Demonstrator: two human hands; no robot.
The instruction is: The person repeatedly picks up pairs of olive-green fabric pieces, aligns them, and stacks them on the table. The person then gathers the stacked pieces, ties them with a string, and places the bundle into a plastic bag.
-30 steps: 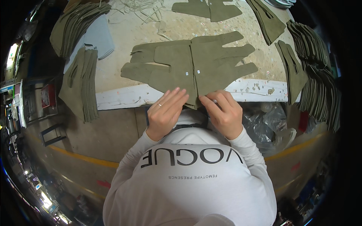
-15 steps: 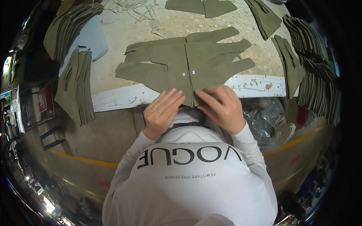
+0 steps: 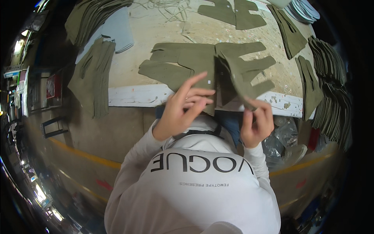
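Note:
Two olive-green cut panels with finger-like strips lie side by side on the table in front of me. The left panel [image 3: 194, 54] is flat and bears a small white label. My right hand [image 3: 258, 124] pinches the near corner of the right panel [image 3: 243, 66], which is lifted and curls up along its inner edge, showing a dark underside. Over the near part of the left panel, my left hand [image 3: 183, 105] is open with its fingers spread, holding nothing; whether it touches the panel I cannot tell.
The worktable [image 3: 156, 35] has a white front edge. Stacks of olive panels lie at the left [image 3: 93, 78] and hang over the right side [image 3: 331, 93]. Another panel pair [image 3: 235, 13] and tangled cords [image 3: 167, 7] lie farther back. Clear plastic bags [image 3: 284, 136] sit below the table's right part.
My right hand has taken the right panel's near corner and raised it. My left hand has come off its flat rest, turned and spread its fingers. The whole view has shifted slightly.

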